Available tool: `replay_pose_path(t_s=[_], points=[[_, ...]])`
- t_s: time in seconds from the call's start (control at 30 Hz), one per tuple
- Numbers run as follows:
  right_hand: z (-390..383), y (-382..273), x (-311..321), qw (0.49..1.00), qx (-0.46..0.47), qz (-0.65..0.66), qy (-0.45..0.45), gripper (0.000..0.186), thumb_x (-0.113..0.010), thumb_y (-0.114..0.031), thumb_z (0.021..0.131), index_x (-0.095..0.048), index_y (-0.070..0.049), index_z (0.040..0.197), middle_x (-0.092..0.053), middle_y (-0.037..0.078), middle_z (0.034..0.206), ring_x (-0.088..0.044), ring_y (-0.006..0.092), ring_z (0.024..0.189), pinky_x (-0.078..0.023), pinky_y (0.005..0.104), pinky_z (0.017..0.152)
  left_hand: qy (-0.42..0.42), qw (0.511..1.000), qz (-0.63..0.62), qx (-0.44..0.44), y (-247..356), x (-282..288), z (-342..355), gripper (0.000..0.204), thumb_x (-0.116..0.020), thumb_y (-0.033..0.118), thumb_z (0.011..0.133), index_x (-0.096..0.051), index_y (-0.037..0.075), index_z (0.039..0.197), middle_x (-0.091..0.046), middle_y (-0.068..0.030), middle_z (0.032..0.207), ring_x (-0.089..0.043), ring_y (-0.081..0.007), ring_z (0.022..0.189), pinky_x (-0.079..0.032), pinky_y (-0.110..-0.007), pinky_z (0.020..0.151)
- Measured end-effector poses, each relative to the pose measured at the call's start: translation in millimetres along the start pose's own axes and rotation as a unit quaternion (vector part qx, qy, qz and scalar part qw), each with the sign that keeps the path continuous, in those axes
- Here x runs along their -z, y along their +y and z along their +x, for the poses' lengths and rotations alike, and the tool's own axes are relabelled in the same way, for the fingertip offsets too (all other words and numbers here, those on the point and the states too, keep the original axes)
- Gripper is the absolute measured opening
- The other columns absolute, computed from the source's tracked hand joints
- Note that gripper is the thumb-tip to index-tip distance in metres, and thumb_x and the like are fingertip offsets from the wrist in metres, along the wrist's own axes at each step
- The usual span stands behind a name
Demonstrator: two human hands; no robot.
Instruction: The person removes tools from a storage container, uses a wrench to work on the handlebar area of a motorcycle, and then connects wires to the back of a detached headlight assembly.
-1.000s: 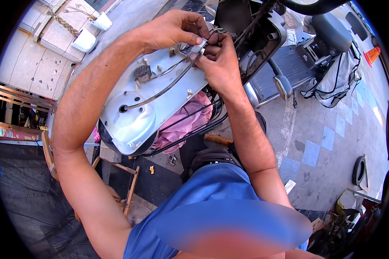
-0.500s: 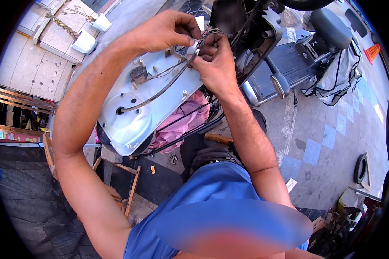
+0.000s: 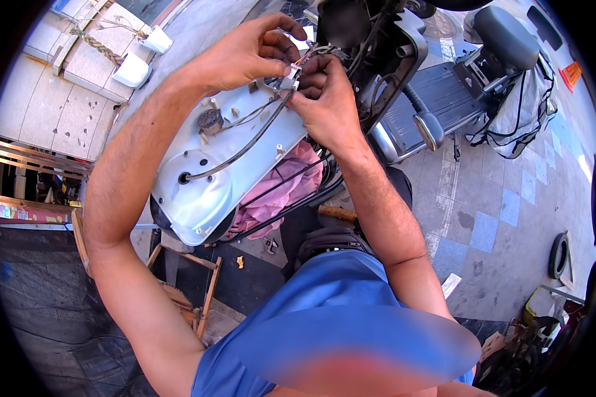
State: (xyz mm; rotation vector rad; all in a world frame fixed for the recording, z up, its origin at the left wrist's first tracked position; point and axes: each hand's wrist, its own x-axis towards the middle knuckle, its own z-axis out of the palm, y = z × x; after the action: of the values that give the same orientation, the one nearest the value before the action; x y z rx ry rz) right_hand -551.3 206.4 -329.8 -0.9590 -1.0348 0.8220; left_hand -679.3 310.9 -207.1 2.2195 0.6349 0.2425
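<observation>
My left hand (image 3: 255, 56) has its index finger lifted away, the other fingers half curled, and the thumb tip against a white wire connector (image 3: 290, 81). The fingers of my right hand (image 3: 324, 99) close on that connector from the other side. Coloured wires (image 3: 314, 53) run from it toward the dark front of a scooter (image 3: 404, 49). A dark cable (image 3: 245, 152) curves from the connector down to a hole in a pale plastic panel (image 3: 192, 198), which lies underside up below my hands. A round black part (image 3: 210, 120) sits on the panel.
A pink cloth (image 3: 281, 188) and a black metal rack lie under the panel. The scooter's footboard (image 3: 410, 106), a mirror (image 3: 428, 130) and a seat (image 3: 506, 36) are at the right. Wooden frames (image 3: 208, 298) stand lower left; white pots (image 3: 132, 69) are at the upper left.
My left index finger has lifted off the connector and the left fingers have spread. My right hand stays on the connector. The view has shifted slightly.
</observation>
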Motion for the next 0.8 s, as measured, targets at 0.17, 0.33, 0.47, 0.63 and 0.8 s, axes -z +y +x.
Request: replay_pose_path(t_s=[0.17, 0.33, 0.47, 0.63, 0.8], points=[[-0.7, -1.7, 0.5, 1.0, 0.004, -0.019, 0.002, 0.047, -0.072, 0.005, 0.085, -0.044, 0.002, 0.122, -0.067, 0.013, 0.102, -0.068, 0.0139, 0.09, -0.058, 0.0274, 0.078, -0.001, 0.999, -0.047, 0.027, -0.9, -0.9, -0.3, 0.055, -0.074, 0.001, 0.082, -0.056, 0.005, 0.134, -0.067, -0.0025, 0.107, -0.063, -0.0131, 0.106, -0.051, -0.029, 0.093], [-1.6, -2.7, 0.3, 0.999, 0.029, -0.039, 0.012, 0.058, -0.075, -0.006, 0.08, -0.044, 0.005, 0.128, -0.074, 0.018, 0.098, -0.075, 0.0232, 0.086, -0.059, 0.0344, 0.079, 0.003, 0.999, -0.033, 0.028, -0.6, -1.3, 0.4, 0.055, -0.075, 0.0, 0.082, -0.057, 0.005, 0.134, -0.065, -0.0023, 0.108, -0.062, -0.012, 0.105, -0.051, -0.028, 0.092], [-2.4, -4.2, 0.7, 0.999, 0.019, -0.05, 0.003, 0.055, -0.074, -0.003, 0.082, -0.044, 0.004, 0.127, -0.072, 0.017, 0.098, -0.073, 0.0209, 0.086, -0.059, 0.0323, 0.079, 0.007, 0.999, -0.041, 0.013, -1.5, -2.0, 1.0, 0.052, -0.072, -0.003, 0.082, -0.059, 0.004, 0.132, -0.067, -0.0046, 0.107, -0.064, -0.0127, 0.102, -0.052, -0.028, 0.092], [-2.0, -4.1, 1.6, 0.998, 0.01, -0.064, -0.002, 0.051, -0.073, 0.004, 0.084, -0.044, 0.002, 0.126, -0.068, 0.013, 0.1, -0.069, 0.0137, 0.089, -0.057, 0.0272, 0.078, 0.011, 1.0, -0.022, 0.006, -2.0, -2.6, 0.8, 0.045, -0.07, -0.005, 0.083, -0.062, 0.004, 0.127, -0.068, -0.0048, 0.105, -0.065, -0.0129, 0.1, -0.053, -0.028, 0.091], [0.2, -0.1, 0.4, 1.0, 0.006, -0.004, -0.004, 0.05, -0.073, 0.005, 0.085, -0.044, 0.001, 0.126, -0.068, 0.012, 0.103, -0.068, 0.0135, 0.09, -0.057, 0.0274, 0.078, -0.032, 0.999, 0.002, 0.014, -0.1, 2.8, 2.8, 0.052, -0.075, -0.005, 0.083, -0.06, 0.004, 0.132, -0.065, -0.0013, 0.119, -0.063, -0.0118, 0.106, -0.054, -0.028, 0.091]])
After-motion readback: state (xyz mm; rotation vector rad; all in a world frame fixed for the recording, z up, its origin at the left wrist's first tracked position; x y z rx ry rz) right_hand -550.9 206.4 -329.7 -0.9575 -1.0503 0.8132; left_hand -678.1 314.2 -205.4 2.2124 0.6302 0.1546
